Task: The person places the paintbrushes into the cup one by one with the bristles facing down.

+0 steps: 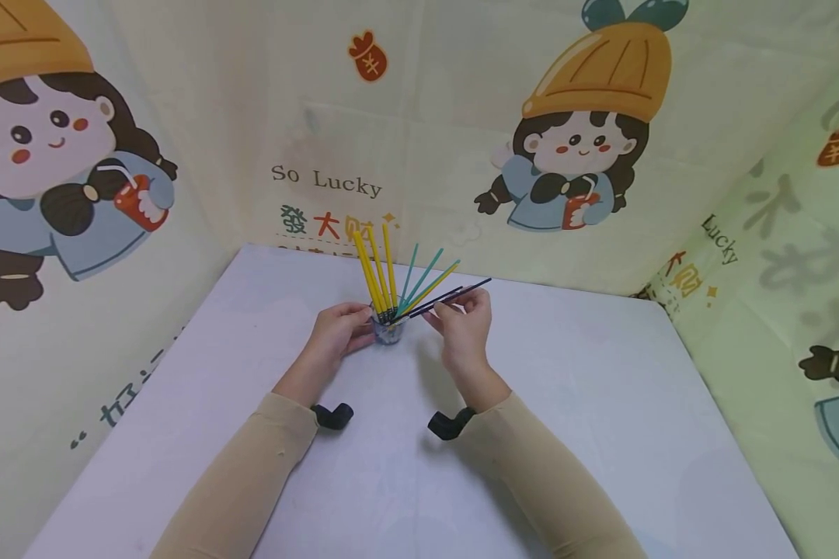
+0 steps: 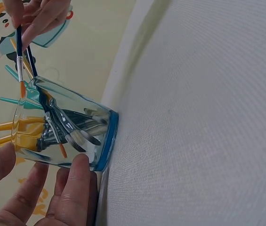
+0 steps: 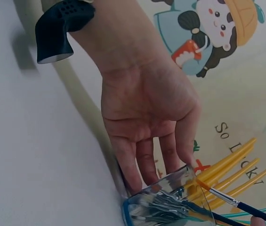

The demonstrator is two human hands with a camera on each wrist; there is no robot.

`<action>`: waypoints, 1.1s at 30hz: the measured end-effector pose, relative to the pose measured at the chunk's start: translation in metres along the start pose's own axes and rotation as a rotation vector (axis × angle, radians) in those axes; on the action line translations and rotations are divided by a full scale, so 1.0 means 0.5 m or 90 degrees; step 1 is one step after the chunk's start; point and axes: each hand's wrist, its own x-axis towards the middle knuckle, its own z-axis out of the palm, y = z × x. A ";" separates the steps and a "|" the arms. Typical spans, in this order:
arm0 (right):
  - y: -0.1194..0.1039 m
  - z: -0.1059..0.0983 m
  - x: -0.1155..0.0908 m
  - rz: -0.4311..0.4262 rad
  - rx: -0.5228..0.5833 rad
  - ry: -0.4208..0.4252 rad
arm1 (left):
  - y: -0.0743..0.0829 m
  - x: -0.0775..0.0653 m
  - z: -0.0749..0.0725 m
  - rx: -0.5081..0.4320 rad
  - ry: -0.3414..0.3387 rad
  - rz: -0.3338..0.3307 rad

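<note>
A clear glass (image 1: 389, 335) with a blue base stands on the table, full of paintbrushes, bristles down. My left hand (image 1: 337, 330) holds its side, thumb near the rim and fingers against the wall. Yellow-handled paintbrushes (image 1: 389, 268) lean left and teal-handled paintbrushes (image 1: 429, 269) lean right. Between thumb and fingers, my right hand (image 1: 467, 326) pinches a dark blue paintbrush (image 2: 20, 63) with a silver ferrule and orange bristles. Its tip points down right at the glass's rim. Another dark-handled paintbrush (image 2: 32, 61) leans in the glass beside it.
A white-covered table (image 1: 566, 435) lies under both arms. Behind it hangs a cream cloth backdrop (image 1: 447, 155) with printed cartoon figures and lettering, continuing along both sides. Each wrist carries a black camera mount (image 1: 450, 425).
</note>
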 end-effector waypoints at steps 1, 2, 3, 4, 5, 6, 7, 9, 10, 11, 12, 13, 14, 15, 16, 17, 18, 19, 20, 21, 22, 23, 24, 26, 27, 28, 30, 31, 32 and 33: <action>0.000 0.001 0.000 -0.003 0.003 -0.002 | 0.000 0.001 0.000 -0.001 -0.001 0.001; 0.001 0.003 0.000 -0.006 0.006 -0.005 | 0.000 0.000 0.000 -0.003 -0.001 0.003; 0.002 0.004 0.000 -0.009 0.007 -0.007 | 0.001 0.000 0.000 -0.005 0.000 0.004; 0.003 0.006 0.000 -0.012 0.007 -0.008 | 0.001 0.000 0.000 -0.006 0.000 0.005; 0.004 0.007 0.000 -0.015 0.008 -0.008 | 0.001 0.001 0.001 -0.006 0.001 0.006; 0.006 0.009 0.000 -0.016 0.008 -0.006 | 0.001 0.002 0.001 -0.004 0.001 0.008; 0.007 0.011 -0.001 -0.017 0.009 -0.005 | 0.000 0.002 0.001 -0.003 0.000 0.010; 0.011 0.014 -0.001 -0.017 0.003 -0.003 | 0.000 0.003 0.003 -0.001 0.003 0.010; 0.014 0.014 -0.001 -0.016 -0.001 -0.003 | 0.000 0.003 0.003 -0.001 0.005 0.009; 0.017 0.015 -0.002 -0.015 -0.006 -0.004 | 0.000 0.002 0.003 -0.001 0.005 0.009; 0.020 0.015 -0.002 -0.013 -0.013 -0.006 | 0.001 0.001 0.003 -0.002 0.006 0.008; 0.023 0.016 -0.002 -0.011 -0.022 -0.008 | 0.001 0.001 0.003 -0.002 0.007 0.007; 0.026 0.015 -0.003 -0.009 -0.031 -0.010 | 0.002 -0.001 0.004 -0.002 0.008 0.004; 0.029 0.015 -0.003 -0.007 -0.037 -0.013 | 0.002 -0.001 0.004 -0.003 0.008 0.003; 0.031 0.016 -0.004 -0.006 -0.044 -0.015 | 0.003 -0.002 0.004 -0.002 0.009 0.002; 0.034 0.016 -0.003 -0.005 -0.049 -0.018 | 0.003 -0.003 0.004 -0.002 0.008 0.002; 0.036 0.016 -0.004 -0.005 -0.053 -0.022 | 0.003 -0.002 0.004 -0.002 0.009 0.000; 0.038 0.017 -0.004 -0.005 -0.056 -0.026 | 0.003 -0.002 0.004 -0.002 0.007 0.001; 0.040 0.017 -0.004 -0.005 -0.062 -0.029 | 0.003 -0.002 0.004 -0.004 0.007 0.001; 0.042 0.017 -0.004 -0.006 -0.067 -0.031 | 0.003 -0.002 0.004 -0.003 0.005 0.001; 0.044 0.018 -0.004 -0.008 -0.074 -0.033 | 0.003 -0.002 0.003 -0.003 0.005 0.002; 0.045 0.018 -0.005 -0.010 -0.081 -0.035 | 0.002 -0.002 0.003 -0.003 0.004 0.002; 0.046 0.018 -0.005 -0.012 -0.090 -0.035 | 0.002 -0.002 0.003 -0.004 0.003 0.002; 0.050 0.019 -0.005 -0.021 -0.118 -0.033 | 0.001 -0.002 0.003 -0.001 0.002 0.004; 0.051 0.018 -0.005 -0.025 -0.129 -0.034 | 0.001 -0.002 0.003 0.000 0.001 0.004; 0.052 0.017 -0.005 -0.027 -0.144 -0.034 | 0.001 -0.002 0.003 0.001 0.002 0.004; 0.056 0.014 -0.005 -0.029 -0.171 -0.038 | 0.001 -0.003 0.003 0.003 0.003 0.006; 0.058 0.012 -0.006 -0.027 -0.186 -0.039 | 0.002 -0.004 0.003 0.004 0.003 0.006; 0.059 0.009 -0.007 -0.023 -0.196 -0.042 | 0.002 -0.005 0.003 0.003 0.004 0.007; 0.060 0.006 -0.009 -0.018 -0.209 -0.043 | 0.003 -0.006 0.003 0.004 0.004 0.007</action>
